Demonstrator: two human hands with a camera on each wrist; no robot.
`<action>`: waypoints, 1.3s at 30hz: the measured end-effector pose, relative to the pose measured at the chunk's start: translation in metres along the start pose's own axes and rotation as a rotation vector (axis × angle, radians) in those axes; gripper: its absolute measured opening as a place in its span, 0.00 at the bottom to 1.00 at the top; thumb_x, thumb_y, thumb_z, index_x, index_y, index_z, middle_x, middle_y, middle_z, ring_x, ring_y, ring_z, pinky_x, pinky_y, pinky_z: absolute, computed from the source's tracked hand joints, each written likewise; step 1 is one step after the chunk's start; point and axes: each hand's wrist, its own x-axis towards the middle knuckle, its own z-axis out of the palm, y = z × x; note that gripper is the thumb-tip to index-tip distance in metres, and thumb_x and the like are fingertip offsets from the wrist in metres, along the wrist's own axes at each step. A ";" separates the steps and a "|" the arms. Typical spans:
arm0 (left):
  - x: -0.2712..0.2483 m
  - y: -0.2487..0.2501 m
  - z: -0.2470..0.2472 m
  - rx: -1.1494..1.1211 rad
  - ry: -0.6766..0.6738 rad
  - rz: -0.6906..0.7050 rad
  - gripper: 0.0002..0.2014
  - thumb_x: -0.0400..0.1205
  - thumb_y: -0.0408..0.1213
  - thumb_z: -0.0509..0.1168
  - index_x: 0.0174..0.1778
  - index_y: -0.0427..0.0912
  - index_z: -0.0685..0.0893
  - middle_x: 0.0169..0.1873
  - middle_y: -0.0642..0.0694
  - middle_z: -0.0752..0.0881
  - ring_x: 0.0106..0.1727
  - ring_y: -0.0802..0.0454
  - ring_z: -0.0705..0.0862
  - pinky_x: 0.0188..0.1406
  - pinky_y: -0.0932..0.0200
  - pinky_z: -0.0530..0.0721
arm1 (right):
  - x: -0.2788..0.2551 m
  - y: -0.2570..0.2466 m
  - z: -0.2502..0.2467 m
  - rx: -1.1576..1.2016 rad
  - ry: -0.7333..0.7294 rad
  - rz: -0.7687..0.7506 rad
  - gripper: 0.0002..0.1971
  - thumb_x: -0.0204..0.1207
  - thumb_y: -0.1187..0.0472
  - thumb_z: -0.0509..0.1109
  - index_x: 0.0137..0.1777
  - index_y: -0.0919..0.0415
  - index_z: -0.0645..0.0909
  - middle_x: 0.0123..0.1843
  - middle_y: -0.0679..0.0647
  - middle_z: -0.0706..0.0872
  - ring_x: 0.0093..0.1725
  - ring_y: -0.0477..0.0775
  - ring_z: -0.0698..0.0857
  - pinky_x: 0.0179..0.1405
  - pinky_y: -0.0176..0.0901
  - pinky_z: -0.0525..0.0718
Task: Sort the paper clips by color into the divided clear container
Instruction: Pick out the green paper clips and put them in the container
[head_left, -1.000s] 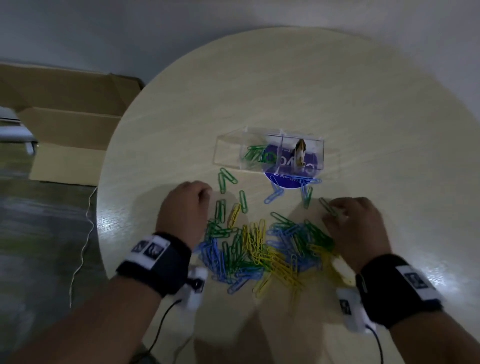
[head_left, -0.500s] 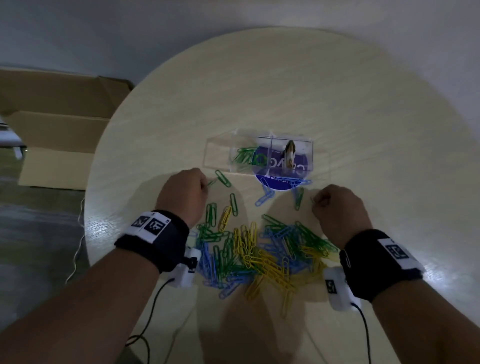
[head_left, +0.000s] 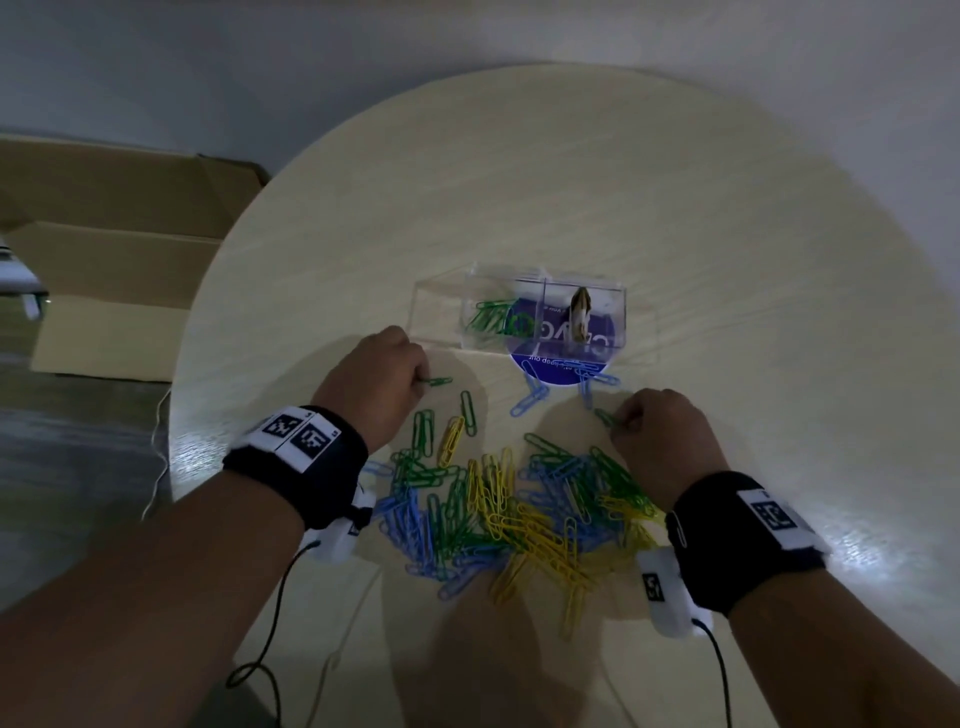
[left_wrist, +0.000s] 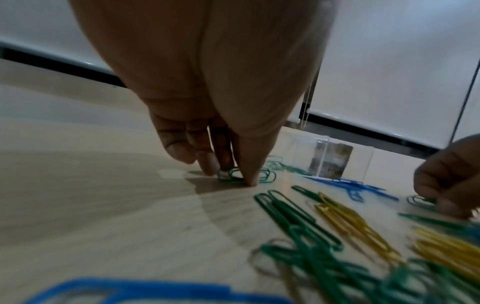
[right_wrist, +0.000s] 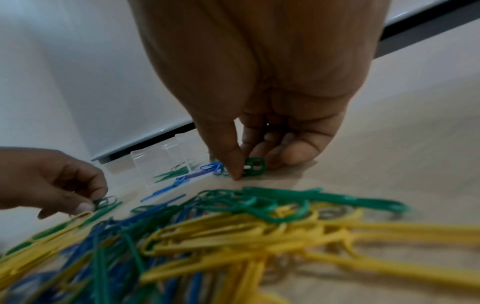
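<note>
A heap of green, blue and yellow paper clips lies on the round table near me. The divided clear container stands beyond it, with green clips in its middle section. My left hand pinches a green clip against the tabletop, left of the container. My right hand pinches another green clip at the heap's far right edge. A few blue clips lie loose just in front of the container.
A round purple printed disc lies under the container's right part. A small brown object sits in the right section. A flattened cardboard box lies on the floor to the left. Wrist-camera cables hang off the near table edge.
Both hands have moved forward from the heap toward the container. The left hand reached a green clip left of the container; the right hand pulled a green clip away from the heap's far edge.
</note>
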 end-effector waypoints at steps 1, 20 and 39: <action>-0.004 0.001 0.000 0.006 -0.021 -0.003 0.02 0.80 0.36 0.69 0.45 0.41 0.83 0.46 0.43 0.79 0.49 0.42 0.79 0.46 0.48 0.78 | -0.002 0.002 0.000 -0.001 -0.009 -0.010 0.02 0.72 0.60 0.70 0.40 0.55 0.79 0.47 0.59 0.84 0.48 0.64 0.82 0.42 0.44 0.75; 0.041 0.058 -0.033 -0.484 0.287 -0.327 0.12 0.79 0.46 0.70 0.52 0.43 0.89 0.48 0.45 0.90 0.45 0.46 0.89 0.52 0.49 0.86 | 0.039 -0.101 -0.040 0.479 0.067 -0.084 0.13 0.68 0.45 0.74 0.44 0.55 0.87 0.37 0.51 0.91 0.39 0.55 0.90 0.45 0.53 0.89; -0.172 0.030 0.043 0.179 -0.173 0.044 0.31 0.81 0.65 0.55 0.81 0.62 0.60 0.86 0.47 0.51 0.85 0.39 0.49 0.78 0.38 0.64 | -0.069 -0.048 0.056 -0.351 -0.248 -0.475 0.40 0.72 0.23 0.44 0.82 0.36 0.46 0.85 0.47 0.31 0.81 0.56 0.27 0.82 0.64 0.41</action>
